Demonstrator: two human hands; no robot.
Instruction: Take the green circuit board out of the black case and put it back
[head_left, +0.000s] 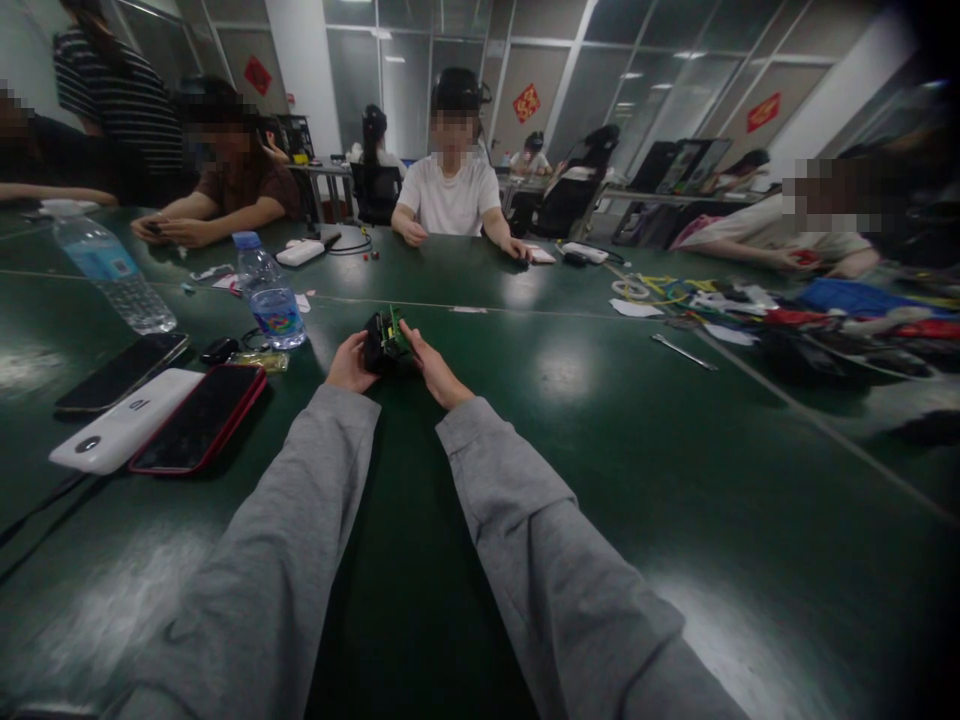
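Above the green table, my left hand point(351, 366) is closed around the left side of a small black casing point(376, 352). A green circuit board point(396, 326) stands up at an angle at the casing's right side. My right hand point(433, 362) has its fingers pressed against that board from the right. Whether the board is still joined to the casing cannot be made out. My fingertips are partly hidden behind the parts. To the left of my left hand stands a water bottle point(271, 300) with a blue cap.
On the left lie a red-cased phone point(199, 420), a white power bank point(124, 420), a dark phone point(124, 372) and a second bottle point(112, 265). A wrench point(684, 352) and a heap of cables point(675, 292) are on the right. Several people sit around the table.
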